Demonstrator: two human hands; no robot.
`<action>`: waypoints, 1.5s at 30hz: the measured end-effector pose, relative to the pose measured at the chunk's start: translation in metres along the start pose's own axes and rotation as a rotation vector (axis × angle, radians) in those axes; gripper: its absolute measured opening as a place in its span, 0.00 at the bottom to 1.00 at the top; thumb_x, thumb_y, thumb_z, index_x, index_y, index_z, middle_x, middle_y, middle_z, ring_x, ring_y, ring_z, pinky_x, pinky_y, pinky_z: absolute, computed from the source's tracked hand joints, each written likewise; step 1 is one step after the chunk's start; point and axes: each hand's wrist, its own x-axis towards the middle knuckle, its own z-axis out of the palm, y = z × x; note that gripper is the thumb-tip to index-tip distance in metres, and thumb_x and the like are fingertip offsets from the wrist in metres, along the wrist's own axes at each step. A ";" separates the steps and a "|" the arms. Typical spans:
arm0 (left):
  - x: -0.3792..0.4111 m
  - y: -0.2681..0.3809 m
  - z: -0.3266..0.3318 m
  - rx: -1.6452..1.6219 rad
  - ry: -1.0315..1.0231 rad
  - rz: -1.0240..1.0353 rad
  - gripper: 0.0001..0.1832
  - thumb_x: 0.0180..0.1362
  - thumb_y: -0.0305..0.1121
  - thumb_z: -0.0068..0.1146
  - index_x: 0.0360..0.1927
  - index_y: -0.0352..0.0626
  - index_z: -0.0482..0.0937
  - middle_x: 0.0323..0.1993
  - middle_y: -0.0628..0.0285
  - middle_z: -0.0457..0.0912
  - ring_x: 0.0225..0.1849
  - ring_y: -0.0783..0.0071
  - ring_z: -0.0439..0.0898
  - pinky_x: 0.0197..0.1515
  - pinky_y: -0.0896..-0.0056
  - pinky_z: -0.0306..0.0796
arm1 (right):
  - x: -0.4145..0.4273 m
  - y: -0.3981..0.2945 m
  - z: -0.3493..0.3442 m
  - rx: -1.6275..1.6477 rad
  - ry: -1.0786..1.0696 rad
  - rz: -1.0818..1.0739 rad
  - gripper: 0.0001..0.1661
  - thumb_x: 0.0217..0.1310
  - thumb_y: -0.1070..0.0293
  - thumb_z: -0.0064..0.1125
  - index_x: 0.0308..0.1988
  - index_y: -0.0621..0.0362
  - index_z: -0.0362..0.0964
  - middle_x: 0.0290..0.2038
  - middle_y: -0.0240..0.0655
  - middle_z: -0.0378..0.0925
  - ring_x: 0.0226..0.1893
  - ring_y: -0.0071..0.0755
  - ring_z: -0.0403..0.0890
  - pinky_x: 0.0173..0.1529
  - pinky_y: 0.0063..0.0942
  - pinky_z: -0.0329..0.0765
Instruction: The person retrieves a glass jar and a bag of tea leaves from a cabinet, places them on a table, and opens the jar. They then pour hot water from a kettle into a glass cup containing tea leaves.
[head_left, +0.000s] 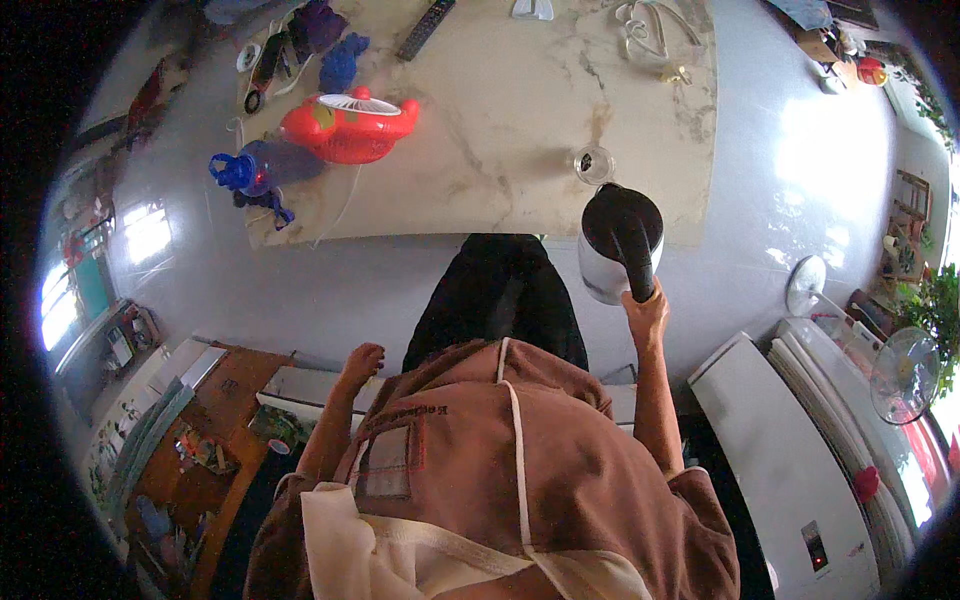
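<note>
My right hand (646, 309) is closed around the black handle of an electric kettle (596, 262) with a white body and a black lid. The kettle is at the near edge of the marbled table (450, 180), its spout beside a small clear glass (606, 169). Dark bits lie in the bottom of the glass. Whether the spout touches the rim, I cannot tell. No stream of water is visible. By my left side hangs my left hand (366, 360), its fingers curled with nothing seen in them.
On the table's left lie a red inflatable toy (360, 139), a blue-capped plastic bottle (281, 163) and blue cloth (343, 64). Farther back are a remote control (426, 30) and clear tubing (637, 34). A white cabinet (787, 465) and a wooden desk (225, 397) stand behind me.
</note>
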 end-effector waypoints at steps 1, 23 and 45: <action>0.018 -0.012 -0.003 -0.064 -0.059 0.029 0.14 0.59 0.41 0.50 0.41 0.42 0.75 0.32 0.64 0.78 0.31 0.77 0.77 0.32 0.75 0.69 | 0.004 -0.005 -0.002 -0.008 0.015 0.003 0.20 0.38 0.63 0.59 0.35 0.60 0.69 0.26 0.46 0.75 0.29 0.51 0.77 0.36 0.40 0.72; 0.031 0.101 0.022 -0.015 0.097 0.072 0.12 0.61 0.39 0.47 0.42 0.45 0.75 0.37 0.65 0.78 0.35 0.76 0.78 0.37 0.75 0.70 | 0.012 -0.045 -0.025 -0.179 -0.113 0.175 0.21 0.37 0.64 0.58 0.36 0.61 0.71 0.29 0.48 0.76 0.33 0.51 0.78 0.39 0.40 0.72; 0.045 0.100 0.028 -0.086 0.055 0.098 0.11 0.62 0.39 0.47 0.41 0.44 0.75 0.36 0.66 0.77 0.35 0.76 0.77 0.38 0.74 0.69 | 0.003 -0.052 -0.043 -0.159 -0.127 0.177 0.19 0.38 0.62 0.58 0.32 0.64 0.69 0.25 0.49 0.74 0.27 0.49 0.77 0.34 0.38 0.72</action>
